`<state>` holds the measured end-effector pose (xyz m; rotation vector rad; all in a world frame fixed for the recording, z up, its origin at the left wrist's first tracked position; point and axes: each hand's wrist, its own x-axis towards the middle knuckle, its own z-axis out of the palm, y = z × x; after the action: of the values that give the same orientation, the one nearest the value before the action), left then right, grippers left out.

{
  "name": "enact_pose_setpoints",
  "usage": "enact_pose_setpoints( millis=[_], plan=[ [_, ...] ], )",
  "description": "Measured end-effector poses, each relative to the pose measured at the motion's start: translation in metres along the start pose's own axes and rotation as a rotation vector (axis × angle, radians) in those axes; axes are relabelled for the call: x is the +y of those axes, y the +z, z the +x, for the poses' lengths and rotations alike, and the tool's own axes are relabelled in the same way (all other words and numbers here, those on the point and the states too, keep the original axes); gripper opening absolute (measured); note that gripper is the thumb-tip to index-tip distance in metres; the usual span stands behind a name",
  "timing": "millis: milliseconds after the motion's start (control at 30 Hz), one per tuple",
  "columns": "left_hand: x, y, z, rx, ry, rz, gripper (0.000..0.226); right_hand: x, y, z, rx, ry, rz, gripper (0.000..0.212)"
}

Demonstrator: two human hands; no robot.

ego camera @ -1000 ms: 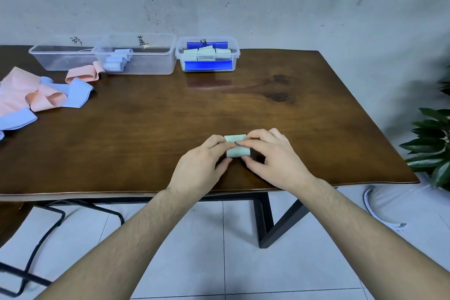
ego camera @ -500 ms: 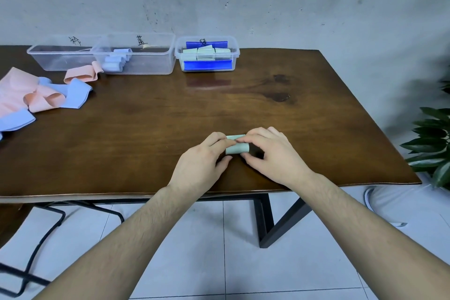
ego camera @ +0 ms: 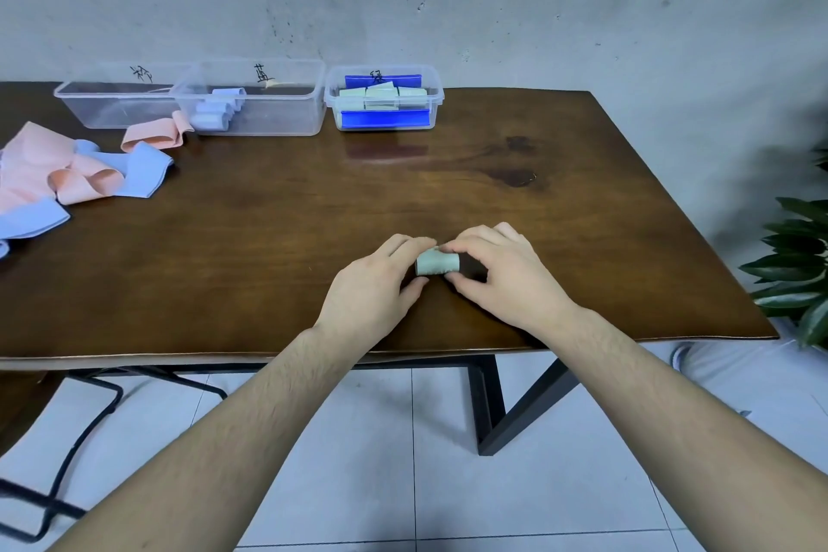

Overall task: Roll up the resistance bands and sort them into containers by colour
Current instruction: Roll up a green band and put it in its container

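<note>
Near the front edge of the dark brown wooden worktop (ego camera: 278,247), a little right of its middle, a pale green rolled resistance band (ego camera: 437,261) lies on its side as a short, tight cylinder, its left end showing the coiled layers. It sits between the two grips: the left hand (ego camera: 374,287) pinches its left end, forefinger over the top and thumb at the near side, while the right hand (ego camera: 502,271) closes on its right end, fingers curled over the top and thumb tucked below. Both grips are therefore closed on the roll, which rests on the worktop surface. Along the back edge stand three clear plastic boxes: the left clear plastic box (ego camera: 96,103) near the back left corner, the middle clear plastic box (ego camera: 286,108) holding pale blue rolled bands (ego camera: 215,110), and the small right clear plastic box (ego camera: 385,123) with pale green rolls (ego camera: 381,96) inside. Near the left edge lies a loose heap of peach and pale blue unrolled bands (ego camera: 67,175).
</note>
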<state>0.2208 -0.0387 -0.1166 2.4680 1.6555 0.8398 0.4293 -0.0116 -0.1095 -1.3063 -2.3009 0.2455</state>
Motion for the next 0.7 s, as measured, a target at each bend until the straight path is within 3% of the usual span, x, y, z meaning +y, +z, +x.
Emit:
enact_pose_setpoints(
  millis=[233, 400, 700],
  plan=[
    [0.000, 0.003, 0.006, 0.004, -0.036, -0.011, 0.029, -0.004, 0.002, 0.003, -0.017, 0.016, -0.012, 0.042],
    [-0.001, 0.003, 0.008, -0.015, -0.057, 0.043, 0.035, -0.005, 0.002, 0.005, 0.001, 0.018, 0.010, 0.030],
    [-0.003, 0.002, 0.013, -0.008, -0.016, 0.046, 0.029, -0.004, 0.000, 0.013, -0.040, 0.053, -0.025, 0.034]
  ],
)
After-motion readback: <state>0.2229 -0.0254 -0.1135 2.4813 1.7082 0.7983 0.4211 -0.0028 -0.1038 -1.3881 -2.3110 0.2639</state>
